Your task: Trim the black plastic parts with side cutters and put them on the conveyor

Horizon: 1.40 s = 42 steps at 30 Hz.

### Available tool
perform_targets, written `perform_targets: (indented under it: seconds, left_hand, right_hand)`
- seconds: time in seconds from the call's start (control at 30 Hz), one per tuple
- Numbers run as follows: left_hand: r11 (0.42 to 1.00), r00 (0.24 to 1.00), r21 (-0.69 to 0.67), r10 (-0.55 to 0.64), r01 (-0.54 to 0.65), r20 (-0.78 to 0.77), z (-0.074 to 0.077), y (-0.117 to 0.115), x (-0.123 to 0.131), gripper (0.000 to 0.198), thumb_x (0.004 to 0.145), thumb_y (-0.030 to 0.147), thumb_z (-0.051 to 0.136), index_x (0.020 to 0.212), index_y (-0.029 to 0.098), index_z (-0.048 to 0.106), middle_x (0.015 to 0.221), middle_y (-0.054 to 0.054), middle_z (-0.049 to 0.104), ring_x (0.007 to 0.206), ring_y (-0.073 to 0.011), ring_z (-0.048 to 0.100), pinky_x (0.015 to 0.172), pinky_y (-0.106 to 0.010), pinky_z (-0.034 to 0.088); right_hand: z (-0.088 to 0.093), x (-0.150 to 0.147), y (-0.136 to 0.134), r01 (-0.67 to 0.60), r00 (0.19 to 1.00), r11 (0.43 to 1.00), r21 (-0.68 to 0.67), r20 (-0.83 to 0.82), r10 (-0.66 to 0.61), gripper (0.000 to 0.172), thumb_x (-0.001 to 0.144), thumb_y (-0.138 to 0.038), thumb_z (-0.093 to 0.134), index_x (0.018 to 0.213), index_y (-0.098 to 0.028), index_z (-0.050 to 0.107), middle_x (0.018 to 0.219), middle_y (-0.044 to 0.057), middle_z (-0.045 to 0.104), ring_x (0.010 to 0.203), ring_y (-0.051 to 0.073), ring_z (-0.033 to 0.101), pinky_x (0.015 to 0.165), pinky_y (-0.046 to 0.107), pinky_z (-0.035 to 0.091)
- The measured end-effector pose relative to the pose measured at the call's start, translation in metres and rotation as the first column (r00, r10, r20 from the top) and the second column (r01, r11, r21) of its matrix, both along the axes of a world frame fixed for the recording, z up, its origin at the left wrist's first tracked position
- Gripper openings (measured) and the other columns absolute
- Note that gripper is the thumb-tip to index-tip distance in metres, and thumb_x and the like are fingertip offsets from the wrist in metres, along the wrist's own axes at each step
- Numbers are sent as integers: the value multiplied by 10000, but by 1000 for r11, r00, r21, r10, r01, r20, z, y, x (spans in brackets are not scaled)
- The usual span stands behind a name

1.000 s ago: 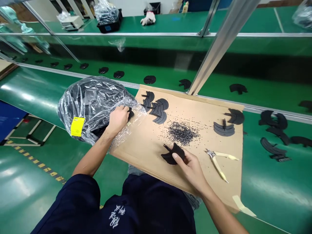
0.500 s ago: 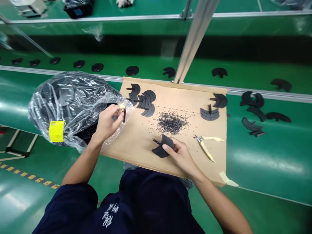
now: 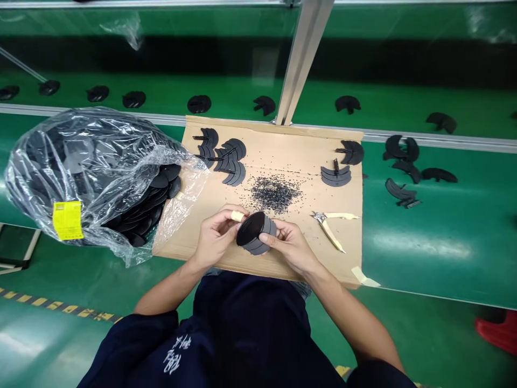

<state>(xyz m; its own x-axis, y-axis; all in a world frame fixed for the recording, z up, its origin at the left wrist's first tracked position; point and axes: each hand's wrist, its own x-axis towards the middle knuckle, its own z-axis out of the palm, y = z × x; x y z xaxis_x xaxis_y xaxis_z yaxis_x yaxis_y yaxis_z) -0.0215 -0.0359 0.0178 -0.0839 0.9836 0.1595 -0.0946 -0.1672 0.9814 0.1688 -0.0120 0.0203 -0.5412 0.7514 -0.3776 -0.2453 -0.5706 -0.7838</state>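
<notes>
Along a green belt (image 3: 375, 81) beyond the board (image 3: 299, 140), black pieces (image 3: 198, 104) are spaced out in a row; left of the board, a clear bag (image 3: 92, 145) is filled with black discs (image 3: 139, 213), some of them exposed at its mouth, and a yellow label (image 3: 68, 220) is stuck to its front; the bag's loose edge is draped over the board's left side. On the far left of the board, stemmed arcs (image 3: 228, 161) are overlapped in a cluster; at the near edge, a black disc (image 3: 251, 229) is pinched by its rim between the thumb and fingers of the left hand (image 3: 216, 234), on which a finger is bound with a pale wrap (image 3: 237, 215); just right of it, over the near edge, a grey arc (image 3: 270, 229) is gripped by the right hand (image 3: 293, 245), its thumb laid on the face; the arc is partly covered by the disc. Mid-board, black bits (image 3: 274, 193) are heaped; on the board's right, cutters (image 3: 331, 233) are laid with handles spread, two more arcs (image 3: 337, 176) are set behind them, and the near corner is crossed by tape (image 3: 364, 276); right of the board, further black parts (image 3: 409, 170) are grouped.
</notes>
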Motion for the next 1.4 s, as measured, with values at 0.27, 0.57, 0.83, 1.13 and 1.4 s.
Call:
perform_targets:
  seconds: [0.27,0.57,0.83,1.13,1.4]
  left_hand:
    - [1000,987,19,17,-14,-161,-3,-4,-6,82,940,246,707,959,176,745,1025,-82,699,987,-161,685,867,-262,578]
    - [999,990,-25,17,-21,-138,0,-6,-5,346,1029,443,563,1173,179,733,1041,-94,770,901,-159,733,827,-273,588]
    - [975,915,186,-38,122,-401,19,-3,4,235,936,303,731,1127,171,762,970,-83,760,880,-159,710,765,-255,588]
    - [927,901,291,-95,235,-423,27,-3,7,251,961,275,693,1184,170,737,1006,-108,751,928,-179,697,812,-315,600]
    - [910,893,324,-99,260,-439,31,-2,6,334,925,250,736,1256,202,726,1021,-108,792,914,-186,726,815,-325,595]
  right_hand:
    - [4,-3,1,57,998,997,43,33,-58,380,703,-481,903,850,-194,704,728,-37,680,650,107,633,660,245,582]
    - [4,-5,-3,95,974,940,327,165,-156,402,815,-555,796,786,-206,599,699,-40,552,640,114,547,615,247,518]
    - [-3,1,-13,45,924,713,700,242,-296,188,959,-395,680,898,-218,662,787,2,693,688,138,644,648,263,538]
    - [-14,5,-17,84,939,561,823,124,-322,30,981,-266,653,981,-236,661,956,57,793,908,202,780,790,328,647]
    - [-9,6,-18,70,943,595,801,141,-300,73,982,-276,647,926,-228,647,963,71,798,879,200,782,768,315,644]
